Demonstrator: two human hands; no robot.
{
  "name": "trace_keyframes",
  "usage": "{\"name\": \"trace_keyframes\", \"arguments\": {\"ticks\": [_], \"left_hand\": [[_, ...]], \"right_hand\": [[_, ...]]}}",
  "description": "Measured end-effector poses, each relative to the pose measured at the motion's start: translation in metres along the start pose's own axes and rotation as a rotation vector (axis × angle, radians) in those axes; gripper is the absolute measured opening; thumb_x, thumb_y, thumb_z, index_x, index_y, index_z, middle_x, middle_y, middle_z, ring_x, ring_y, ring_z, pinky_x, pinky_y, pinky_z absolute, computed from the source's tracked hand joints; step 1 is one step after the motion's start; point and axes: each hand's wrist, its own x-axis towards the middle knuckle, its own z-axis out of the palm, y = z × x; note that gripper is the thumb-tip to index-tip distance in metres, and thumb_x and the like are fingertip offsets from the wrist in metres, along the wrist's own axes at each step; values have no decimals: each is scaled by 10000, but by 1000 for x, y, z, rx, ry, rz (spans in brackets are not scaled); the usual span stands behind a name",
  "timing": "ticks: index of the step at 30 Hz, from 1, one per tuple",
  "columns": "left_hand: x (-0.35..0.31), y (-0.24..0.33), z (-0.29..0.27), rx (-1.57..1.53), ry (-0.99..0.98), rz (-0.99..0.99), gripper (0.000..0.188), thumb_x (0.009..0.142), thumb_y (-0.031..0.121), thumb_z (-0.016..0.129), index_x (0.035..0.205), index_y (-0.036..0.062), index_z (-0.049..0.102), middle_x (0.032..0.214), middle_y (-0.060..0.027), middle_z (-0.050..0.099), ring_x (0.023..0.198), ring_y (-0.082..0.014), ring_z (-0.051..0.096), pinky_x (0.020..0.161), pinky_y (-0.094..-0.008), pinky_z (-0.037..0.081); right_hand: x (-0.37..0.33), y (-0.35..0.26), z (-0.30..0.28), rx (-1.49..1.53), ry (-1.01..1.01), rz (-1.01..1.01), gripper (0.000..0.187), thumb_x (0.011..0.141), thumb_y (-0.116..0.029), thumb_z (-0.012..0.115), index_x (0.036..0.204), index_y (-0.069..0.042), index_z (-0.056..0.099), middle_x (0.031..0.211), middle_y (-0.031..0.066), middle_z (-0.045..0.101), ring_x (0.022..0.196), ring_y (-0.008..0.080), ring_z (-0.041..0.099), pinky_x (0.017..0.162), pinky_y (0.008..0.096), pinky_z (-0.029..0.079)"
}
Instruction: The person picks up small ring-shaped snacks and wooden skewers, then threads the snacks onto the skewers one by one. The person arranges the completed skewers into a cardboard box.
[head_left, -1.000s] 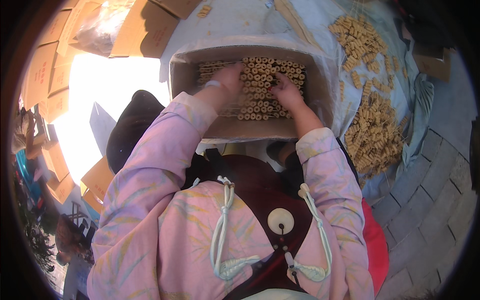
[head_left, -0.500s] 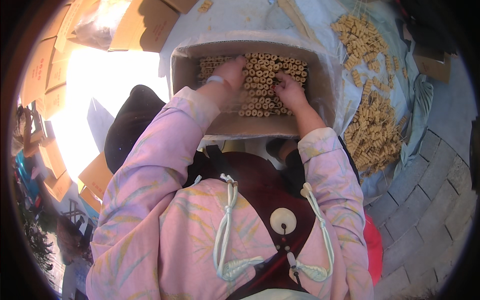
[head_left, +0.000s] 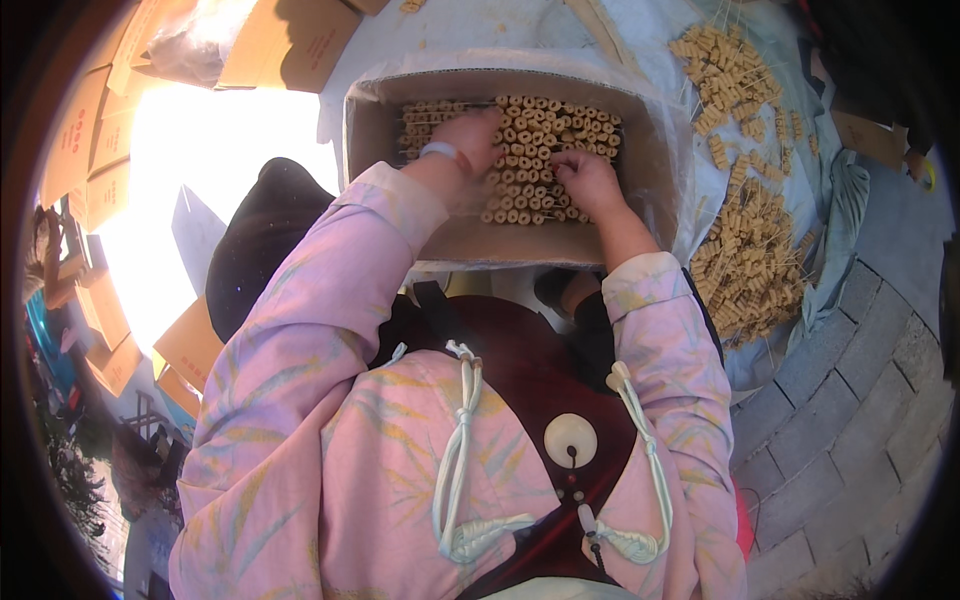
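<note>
- Since the earlier frame, the right hand (head_left: 590, 182) has slid slightly toward the near edge of the cardboard box (head_left: 510, 243), while the left hand (head_left: 475, 138) has kept nearly the same place.
- Far left, brown cartons (head_left: 285, 45) stand outside the box's left edge, well apart from the hands.
- Toward the box's far left corner, ridged tan pieces (head_left: 430, 118) lie lengthwise with thin sticks showing. The left hand rests over them, fingers bent downward, perhaps to steady the rows; its fingertips are hidden, so I cannot tell whether it grips anything.
- Mid-box, more pieces show their ring-shaped ends in close rows, presumably laid this way to pack tightly.
- Nearer the right edge, the right hand has thumb and fingers drawn together at the ring ends, probably to reach one without upsetting its neighbours; whether anything is pinched I cannot tell.
- Beyond the right edge, a loose heap (head_left: 750, 270) of similar pieces lies jumbled, likely kept there for easy reach.
</note>
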Motion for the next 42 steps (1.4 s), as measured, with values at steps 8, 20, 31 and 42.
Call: {"name": "trace_keyframes", "arguments": {"ticks": [8, 20, 31, 42], "left_hand": [[3, 0, 2, 24, -10, -13, 367, 790, 268, 733, 1051, 62, 578, 1056, -190, 647, 998, -377, 626, 840, -449, 505], [2, -2, 1, 5, -23, 1, 410, 768, 273, 759, 1066, 58, 577, 1053, -183, 645, 979, -374, 628, 841, -439, 504], [0, 1, -13, 29, -173, 54, 439, 715, 332, 801, 983, 55, 592, 989, -160, 665, 945, -350, 639, 815, -430, 505], [-15, 4, -5, 159, -326, 250, 336, 774, 317, 741, 961, 68, 615, 948, -147, 678, 939, -352, 645, 793, -434, 503]], "right_hand": [[1, 9, 7, 27, 31, 6, 224, 805, -206, 689, 1004, -114, 730, 946, 123, 714, 897, 296, 682, 797, 389, 533], [-5, -9, 9, -167, -40, 57, 273, 773, -194, 700, 1003, -106, 582, 884, 111, 697, 887, 329, 670, 774, 439, 516], [-10, -12, 5, -215, -47, 29, 256, 783, -192, 680, 998, -103, 572, 925, 135, 690, 899, 358, 655, 778, 460, 510], [-14, 3, 9, -340, -171, -91, 136, 772, -147, 692, 869, -64, 643, 769, 123, 661, 736, 285, 658, 674, 392, 520]]}}
